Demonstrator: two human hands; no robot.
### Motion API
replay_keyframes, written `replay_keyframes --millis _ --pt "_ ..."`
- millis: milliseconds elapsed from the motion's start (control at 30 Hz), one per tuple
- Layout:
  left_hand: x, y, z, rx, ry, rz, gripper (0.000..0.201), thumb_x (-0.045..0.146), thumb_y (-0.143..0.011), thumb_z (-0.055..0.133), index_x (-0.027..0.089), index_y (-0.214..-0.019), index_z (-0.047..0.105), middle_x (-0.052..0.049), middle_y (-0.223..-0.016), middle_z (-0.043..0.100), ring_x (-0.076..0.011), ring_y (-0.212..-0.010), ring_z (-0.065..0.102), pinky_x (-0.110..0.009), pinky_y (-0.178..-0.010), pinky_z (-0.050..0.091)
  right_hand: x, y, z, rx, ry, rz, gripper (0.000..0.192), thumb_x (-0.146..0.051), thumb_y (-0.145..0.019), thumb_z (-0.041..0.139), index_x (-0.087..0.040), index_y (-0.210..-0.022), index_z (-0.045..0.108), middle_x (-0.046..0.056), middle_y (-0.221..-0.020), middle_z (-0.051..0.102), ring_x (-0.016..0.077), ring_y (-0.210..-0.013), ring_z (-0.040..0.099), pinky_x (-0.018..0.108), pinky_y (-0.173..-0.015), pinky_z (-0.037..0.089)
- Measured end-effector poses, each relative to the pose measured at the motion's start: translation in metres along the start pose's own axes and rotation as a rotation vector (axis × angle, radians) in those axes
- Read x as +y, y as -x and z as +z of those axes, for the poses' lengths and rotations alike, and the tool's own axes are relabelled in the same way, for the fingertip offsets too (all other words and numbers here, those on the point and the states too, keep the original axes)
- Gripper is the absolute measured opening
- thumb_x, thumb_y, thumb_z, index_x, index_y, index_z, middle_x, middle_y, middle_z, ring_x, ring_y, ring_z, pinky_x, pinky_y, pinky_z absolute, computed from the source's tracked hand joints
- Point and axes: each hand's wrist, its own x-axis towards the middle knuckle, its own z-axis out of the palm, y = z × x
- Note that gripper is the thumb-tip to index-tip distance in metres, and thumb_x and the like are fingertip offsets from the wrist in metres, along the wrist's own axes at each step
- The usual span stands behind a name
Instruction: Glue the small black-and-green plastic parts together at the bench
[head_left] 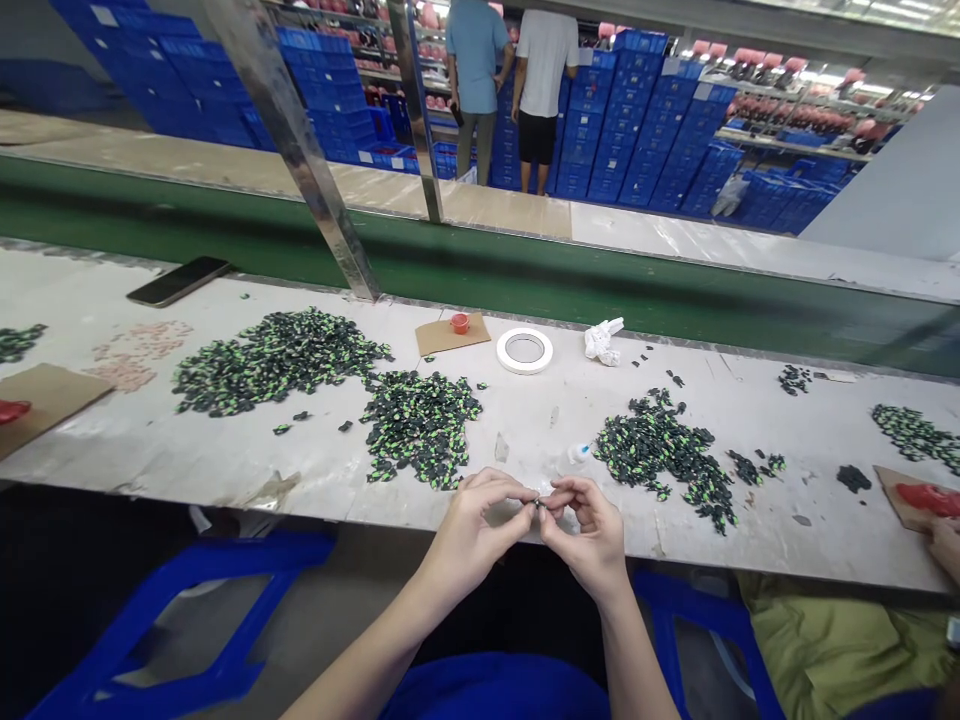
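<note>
Your left hand [469, 520] and right hand [592, 535] meet, both pinching one tiny dark part [538, 502] above the near edge of the bench [315, 450]! Near your right hand sits a pile of black-and-green pieces [667, 450]; white tape [525, 368] lies towards the far edge.

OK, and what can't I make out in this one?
All in the head view:
Small part: exact shape; tiny, and partly covered by the left grip and right grip.
Red item at far left: cut off by the left edge.
Co-worker's hand: cut off by the right edge.
Largest black-and-green pile: pieces too small and heaped to count.
</note>
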Motion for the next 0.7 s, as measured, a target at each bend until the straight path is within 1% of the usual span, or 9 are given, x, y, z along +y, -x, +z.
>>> replay_keyframes --millis 200,333,400,433,500,567,600,633,700 --pt "-0.010 0.006 0.006 -0.047 0.136 -0.164 0.010 0.021 -0.076 0.066 0.018 -0.080 0.075 -0.006 -0.081 0.072 -0.0185 -0.079 0.069 -0.030 -0.075 0.056 0.004 0.004 0.003 -0.008 -0.027 0.059 0.023 -0.015 -0.066 0.067 -0.020 -0.089 0.062 -0.001 -0.063 0.066 0.0124 -0.056 0.062 0.023 -0.054 0.054" --pt "-0.013 0.012 0.013 -0.122 0.203 -0.197 0.013 0.021 -0.079 0.063 0.016 -0.088 0.072 -0.007 -0.088 0.073 -0.0192 -0.084 0.070 -0.030 -0.077 0.057 0.002 0.009 -0.004 -0.066 0.044 0.037 0.024 -0.013 -0.068 0.065 -0.020 -0.091 0.063 -0.002 -0.062 0.064 0.0114 -0.055 0.060 0.022 -0.054 0.053" --pt "-0.009 0.011 0.010 -0.190 0.170 -0.149 0.018 0.020 -0.082 0.060 0.017 -0.099 0.067 -0.007 -0.091 0.074 -0.0187 -0.085 0.070 -0.029 -0.076 0.057 -0.002 0.012 -0.012 -0.142 0.116 0.003 0.022 -0.012 -0.069 0.063 -0.020 -0.090 0.065 -0.002 -0.064 0.064 0.0114 -0.056 0.060 0.022 -0.055 0.053" --pt "-0.004 0.010 0.006 -0.215 0.116 -0.088 0.020 0.020 -0.084 0.058 0.018 -0.103 0.065 -0.007 -0.091 0.073 -0.0188 -0.085 0.070 -0.029 -0.075 0.057 -0.005 0.013 -0.017 -0.178 0.154 -0.019 0.020 -0.012 -0.071 0.063 -0.021 -0.088 0.066 -0.001 -0.066 0.065 0.0117 -0.056 0.060 0.023 -0.055 0.053" --pt "0.010 0.009 -0.011 -0.224 -0.057 0.104 0.021 0.020 -0.086 0.056 0.021 -0.105 0.064 -0.007 -0.093 0.073 -0.0203 -0.090 0.068 -0.033 -0.079 0.056 -0.008 0.013 -0.031 -0.199 0.222 -0.064 0.015 -0.014 -0.073 0.063 -0.021 -0.085 0.068 0.001 -0.068 0.066 0.0131 -0.058 0.061 0.024 -0.056 0.053" --pt "0.027 0.013 -0.034 -0.170 -0.238 0.311 0.020 0.020 -0.089 0.051 0.023 -0.101 0.067 -0.008 -0.098 0.072 -0.0241 -0.101 0.064 -0.042 -0.092 0.050 -0.009 0.009 -0.048 -0.101 0.265 -0.102 0.009 -0.019 -0.075 0.065 -0.021 -0.082 0.069 0.003 -0.070 0.068 0.0151 -0.059 0.063 0.027 -0.057 0.054" --pt "0.035 0.019 -0.045 -0.143 -0.284 0.363 0.023 0.019 -0.090 0.049 0.025 -0.103 0.068 -0.008 -0.103 0.072 -0.0250 -0.106 0.062 -0.046 -0.099 0.045 -0.008 0.006 -0.057 -0.003 0.283 -0.108 0.006 -0.022 -0.075 0.066 -0.020 -0.081 0.069 0.004 -0.071 0.068 0.0163 -0.061 0.063 0.028 -0.058 0.055" --pt "0.043 0.027 -0.055 -0.117 -0.285 0.379 0.026 0.020 -0.090 0.048 0.028 -0.105 0.068 -0.006 -0.107 0.072 -0.0252 -0.111 0.060 -0.048 -0.105 0.040 -0.006 0.001 -0.065 0.129 0.302 -0.114 0.007 -0.026 -0.075 0.068 -0.020 -0.079 0.069 0.005 -0.072 0.069 0.0172 -0.063 0.064 0.029 -0.059 0.055" --pt "0.053 0.051 -0.068 0.023 -0.170 0.329 0.031 0.027 -0.089 0.046 0.040 -0.107 0.067 0.002 -0.109 0.071 -0.0243 -0.116 0.057 -0.048 -0.105 0.040 -0.002 -0.010 -0.080 0.431 0.367 -0.093 0.016 -0.034 -0.076 0.068 -0.019 -0.080 0.070 0.006 -0.076 0.069 0.0192 -0.069 0.065 0.033 -0.065 0.056"
